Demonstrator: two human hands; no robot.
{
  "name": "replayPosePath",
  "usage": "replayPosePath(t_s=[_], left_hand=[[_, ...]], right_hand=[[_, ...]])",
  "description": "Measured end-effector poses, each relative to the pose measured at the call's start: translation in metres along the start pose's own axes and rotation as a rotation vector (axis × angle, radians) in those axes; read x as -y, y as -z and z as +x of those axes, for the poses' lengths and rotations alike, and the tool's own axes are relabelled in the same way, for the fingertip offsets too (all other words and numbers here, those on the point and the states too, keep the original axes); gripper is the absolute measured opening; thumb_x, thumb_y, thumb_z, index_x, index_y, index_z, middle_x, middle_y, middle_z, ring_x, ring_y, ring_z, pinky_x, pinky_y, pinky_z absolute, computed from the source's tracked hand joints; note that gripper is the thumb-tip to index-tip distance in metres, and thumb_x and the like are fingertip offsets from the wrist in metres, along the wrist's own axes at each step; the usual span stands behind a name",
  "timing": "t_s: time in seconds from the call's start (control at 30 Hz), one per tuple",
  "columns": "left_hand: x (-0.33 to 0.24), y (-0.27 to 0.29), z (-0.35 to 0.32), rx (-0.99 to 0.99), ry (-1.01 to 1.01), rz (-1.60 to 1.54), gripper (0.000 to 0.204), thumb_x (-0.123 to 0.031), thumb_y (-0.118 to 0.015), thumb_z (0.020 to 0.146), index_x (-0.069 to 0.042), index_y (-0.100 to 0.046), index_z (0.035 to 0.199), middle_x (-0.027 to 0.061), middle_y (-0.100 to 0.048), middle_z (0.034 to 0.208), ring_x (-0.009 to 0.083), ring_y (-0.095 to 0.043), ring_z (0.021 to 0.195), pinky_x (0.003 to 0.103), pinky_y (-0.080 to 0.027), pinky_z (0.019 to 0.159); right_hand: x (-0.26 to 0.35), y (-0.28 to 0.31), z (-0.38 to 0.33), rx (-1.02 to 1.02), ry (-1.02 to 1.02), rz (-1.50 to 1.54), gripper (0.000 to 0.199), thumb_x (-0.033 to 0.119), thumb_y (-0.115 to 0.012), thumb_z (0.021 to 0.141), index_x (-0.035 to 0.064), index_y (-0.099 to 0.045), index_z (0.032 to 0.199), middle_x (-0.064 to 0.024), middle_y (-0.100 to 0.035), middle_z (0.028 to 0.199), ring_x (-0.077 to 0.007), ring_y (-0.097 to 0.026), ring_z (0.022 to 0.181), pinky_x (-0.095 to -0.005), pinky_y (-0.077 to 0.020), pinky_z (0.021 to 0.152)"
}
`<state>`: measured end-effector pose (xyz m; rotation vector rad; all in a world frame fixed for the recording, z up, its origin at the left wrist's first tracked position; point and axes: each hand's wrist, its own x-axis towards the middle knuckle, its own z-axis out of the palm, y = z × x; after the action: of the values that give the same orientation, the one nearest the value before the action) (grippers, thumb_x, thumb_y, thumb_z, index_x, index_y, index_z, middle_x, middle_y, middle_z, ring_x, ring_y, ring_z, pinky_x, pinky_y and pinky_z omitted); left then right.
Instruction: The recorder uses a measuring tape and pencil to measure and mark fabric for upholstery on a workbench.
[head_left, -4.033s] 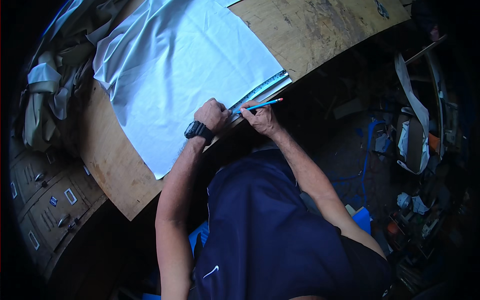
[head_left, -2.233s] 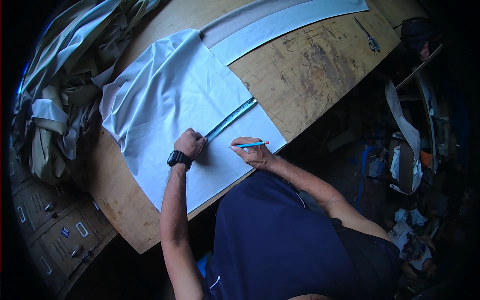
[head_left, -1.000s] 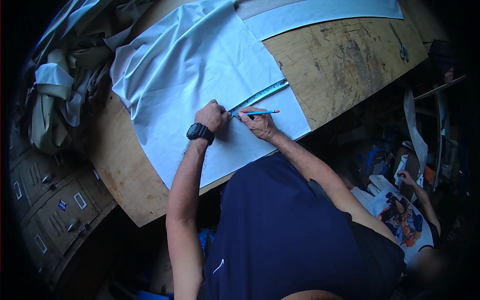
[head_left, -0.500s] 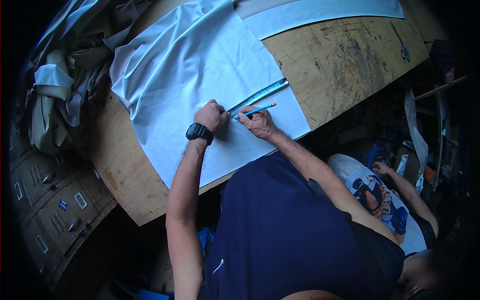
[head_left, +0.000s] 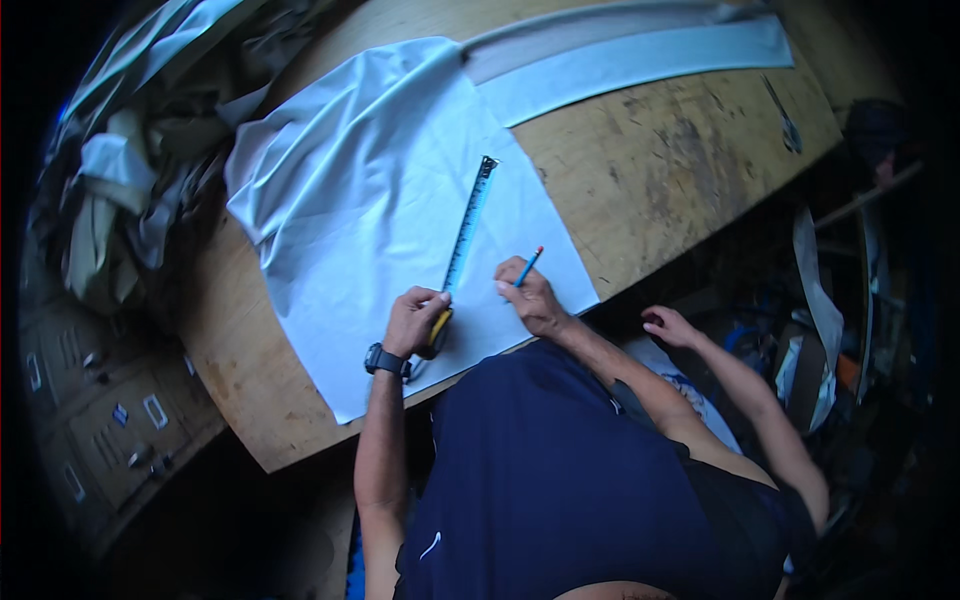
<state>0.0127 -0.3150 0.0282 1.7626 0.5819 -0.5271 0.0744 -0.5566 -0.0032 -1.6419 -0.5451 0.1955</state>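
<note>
A: Tape measure: where does it sit?

B: Its blade lies stretched across the pale grey fabric on the wooden table. The left hand is closed around the yellow case at the near end, pressing it onto the cloth.

A: And the other hand?

B: The right hand grips a blue pencil, tip up, just beside the blade. Another person's hand reaches in near the table edge, and scissors lie far off.
</note>
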Motion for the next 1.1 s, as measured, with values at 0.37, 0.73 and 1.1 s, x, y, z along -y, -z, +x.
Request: replayPosePath(t_s=[0.37, 0.73, 1.1], left_hand=[[0.052, -0.071, -0.032, -0.244, -0.059, -0.453, 0.035, -0.038, -0.068, 0.09, -0.003, -0.076, 0.093, 0.0047, -0.072, 0.078, 0.0122, -0.063, 0.07, 0.03, -0.05, 0.066], [0.062, -0.088, -0.023, -0.365, -0.107, -0.319, 0.038, -0.043, -0.068, 0.09, -0.006, -0.076, 0.093, 0.0113, -0.065, 0.088, 0.0219, -0.062, 0.081, 0.035, -0.048, 0.073], [0.06, -0.098, -0.037, -0.561, -0.127, -0.353, 0.037, -0.041, -0.072, 0.087, -0.005, -0.075, 0.091, 0.0096, -0.065, 0.089, 0.0214, -0.063, 0.085, 0.035, -0.05, 0.076]], right_hand=[[-0.095, 0.149, 0.096, -0.058, -0.016, -0.902, 0.025, 0.021, -0.055, 0.093, 0.001, -0.065, 0.105, -0.0176, -0.065, 0.088, -0.0334, -0.061, 0.081, -0.0428, -0.0471, 0.073], [-0.176, 0.242, 0.153, -0.414, -0.096, -1.308, 0.04, 0.044, -0.054, 0.096, 0.0045, -0.058, 0.098, -0.0192, -0.057, 0.096, -0.0393, -0.055, 0.095, -0.0504, -0.0407, 0.081], [-0.185, 0.247, 0.158, -0.418, 0.003, -1.296, 0.037, 0.043, -0.054, 0.096, 0.0063, -0.06, 0.099, -0.0176, -0.059, 0.099, -0.0374, -0.056, 0.095, -0.0489, -0.042, 0.082]])
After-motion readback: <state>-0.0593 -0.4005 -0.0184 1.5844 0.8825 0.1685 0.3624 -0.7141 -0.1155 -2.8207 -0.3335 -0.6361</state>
